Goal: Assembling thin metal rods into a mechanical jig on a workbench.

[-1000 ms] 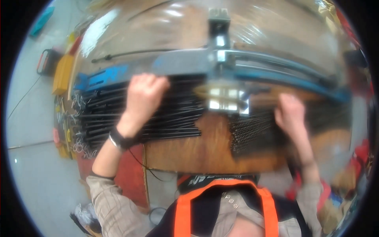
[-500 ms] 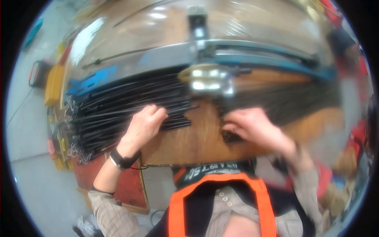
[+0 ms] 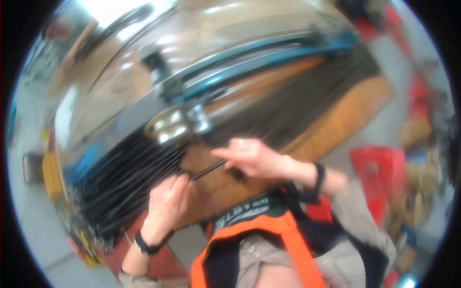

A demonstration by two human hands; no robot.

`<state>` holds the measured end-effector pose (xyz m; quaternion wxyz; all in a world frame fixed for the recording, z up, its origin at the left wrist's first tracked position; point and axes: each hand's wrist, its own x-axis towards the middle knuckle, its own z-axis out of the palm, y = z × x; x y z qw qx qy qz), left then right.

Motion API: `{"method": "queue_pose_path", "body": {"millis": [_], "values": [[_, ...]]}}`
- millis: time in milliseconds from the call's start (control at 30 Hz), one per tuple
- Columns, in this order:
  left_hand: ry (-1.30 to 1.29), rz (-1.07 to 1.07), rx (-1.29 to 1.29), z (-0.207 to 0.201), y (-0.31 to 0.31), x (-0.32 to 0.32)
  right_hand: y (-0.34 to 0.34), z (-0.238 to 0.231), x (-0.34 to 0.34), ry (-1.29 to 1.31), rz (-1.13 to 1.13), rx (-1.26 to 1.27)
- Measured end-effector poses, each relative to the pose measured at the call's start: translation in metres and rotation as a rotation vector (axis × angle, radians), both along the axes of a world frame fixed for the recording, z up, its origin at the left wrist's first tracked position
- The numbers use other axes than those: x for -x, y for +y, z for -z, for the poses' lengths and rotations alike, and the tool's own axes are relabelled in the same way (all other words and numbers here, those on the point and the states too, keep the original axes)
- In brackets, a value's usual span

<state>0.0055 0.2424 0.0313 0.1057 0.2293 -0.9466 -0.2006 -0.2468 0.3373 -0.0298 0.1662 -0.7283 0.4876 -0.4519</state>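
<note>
A thin black rod (image 3: 209, 170) spans the gap between my two hands above the wooden bench. My left hand (image 3: 168, 198), closed, pinches its lower-left end. At the other end my right hand (image 3: 254, 157) is closed around it, its index finger reaching toward the left. Many black rods (image 3: 120, 175) lie bundled side by side to the left, close to my left hand. Beyond my right hand spreads a second bundle of thin dark rods (image 3: 307, 108), smeared by motion. A shiny metal fixture (image 3: 168, 126) stands between the bundles.
A blue slotted rail (image 3: 254, 69) runs along the back of the wooden bench top (image 3: 355, 113). Red plastic seats or crates (image 3: 379, 168) stand at the right. A yellow box (image 3: 53, 175) is at the far left. Another person (image 3: 60, 36) is at the upper left.
My view has turned, tilting the bench. My hands have come closer together, and the black rod now stretches between them; earlier they were apart, each by its own bundle.
</note>
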Motion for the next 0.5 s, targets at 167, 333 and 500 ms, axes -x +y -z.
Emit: {"method": "queue_pose_path", "body": {"millis": [167, 333, 500], "values": [[-0.084, 0.035, 0.092, -0.028, 0.002, 0.016, -0.010, 0.000, 0.007, 0.213, 0.041, 0.422], [-0.242, 0.090, -0.210, -0.039, -0.012, 0.040, 0.008, -0.008, 0.032, 0.079, -0.029, 0.269], [-0.302, 0.105, 0.011, -0.051, 0.002, 0.075, 0.012, -0.036, 0.028, 0.467, 0.060, 0.224]]}}
